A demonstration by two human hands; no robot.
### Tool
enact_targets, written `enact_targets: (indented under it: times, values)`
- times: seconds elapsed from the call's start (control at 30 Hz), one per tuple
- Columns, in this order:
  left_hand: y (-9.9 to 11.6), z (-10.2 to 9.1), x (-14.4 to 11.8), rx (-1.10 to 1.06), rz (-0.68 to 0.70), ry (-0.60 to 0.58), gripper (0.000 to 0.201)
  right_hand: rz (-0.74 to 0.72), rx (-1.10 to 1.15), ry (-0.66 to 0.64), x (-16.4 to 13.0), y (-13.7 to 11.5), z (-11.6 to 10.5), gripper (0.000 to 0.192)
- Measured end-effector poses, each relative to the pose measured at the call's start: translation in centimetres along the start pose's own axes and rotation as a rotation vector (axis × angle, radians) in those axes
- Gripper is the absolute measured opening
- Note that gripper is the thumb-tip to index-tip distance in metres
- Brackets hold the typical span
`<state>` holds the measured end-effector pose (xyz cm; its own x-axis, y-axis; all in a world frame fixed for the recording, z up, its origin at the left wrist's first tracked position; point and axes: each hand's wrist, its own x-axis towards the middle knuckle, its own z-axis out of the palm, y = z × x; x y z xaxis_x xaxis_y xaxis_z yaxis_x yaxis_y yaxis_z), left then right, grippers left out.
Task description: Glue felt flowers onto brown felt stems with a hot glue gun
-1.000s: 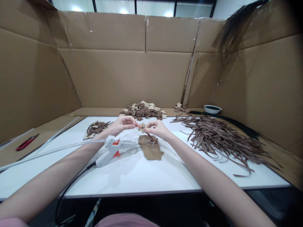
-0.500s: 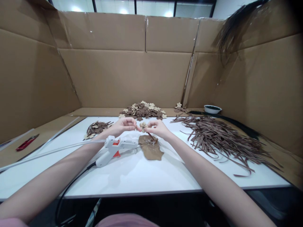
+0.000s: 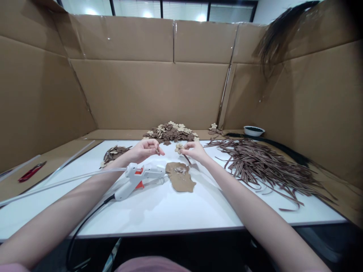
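Observation:
Between the thumb and fingers of my right hand (image 3: 195, 150) is a cream flower cut-out (image 3: 179, 147) with a brown strip (image 3: 187, 159) slanting down from it like a stem. My left hand (image 3: 147, 148) is a short way to the left, its fingertips pinched together; what is in them is too small to make out. Below both hands lies a ragged brown scrap (image 3: 181, 179) with glue smears on top. A white glue gun (image 3: 133, 181) with an orange trigger rests under my left forearm, its nozzle at the scrap's left edge.
Brown and cream flower pieces (image 3: 171, 132) are heaped at the back, with a smaller pile (image 3: 115, 154) at left. Many brown strips (image 3: 263, 162) spread over the right side. A white bowl (image 3: 254, 131), red-handled cutter (image 3: 32, 172) and cardboard walls (image 3: 147, 94) surround the white board (image 3: 159, 223).
My hands have moved apart: the right one shifted right with the flower and its strip, the left one slightly left. The strip's lower end has moved off the brown scrap.

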<state>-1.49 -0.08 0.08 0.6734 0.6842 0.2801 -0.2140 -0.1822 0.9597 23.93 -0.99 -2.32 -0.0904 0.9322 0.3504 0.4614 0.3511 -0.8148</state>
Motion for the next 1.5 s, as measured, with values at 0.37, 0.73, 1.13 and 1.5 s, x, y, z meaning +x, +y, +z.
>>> enact_targets:
  times: [0.37,0.73,1.13,1.5]
  values:
    - [1.0,-1.5,-0.8,-0.048,0.062,0.033,0.030,0.136,-0.219,0.291,1.4,4.2,-3.6,0.015]
    - [5.6,-7.8,-4.0,-0.325,0.413,0.481,0.021,0.188,-0.245,0.406,1.3,6.0,-4.5,0.015]
    - [6.9,-10.8,-5.8,-0.304,0.526,0.703,0.029,0.183,-0.246,0.459,1.4,5.2,-4.7,0.015]
    - [4.2,-4.0,-1.6,-0.108,0.309,0.328,0.024,0.050,-0.166,0.511,1.8,2.7,-4.5,0.021]
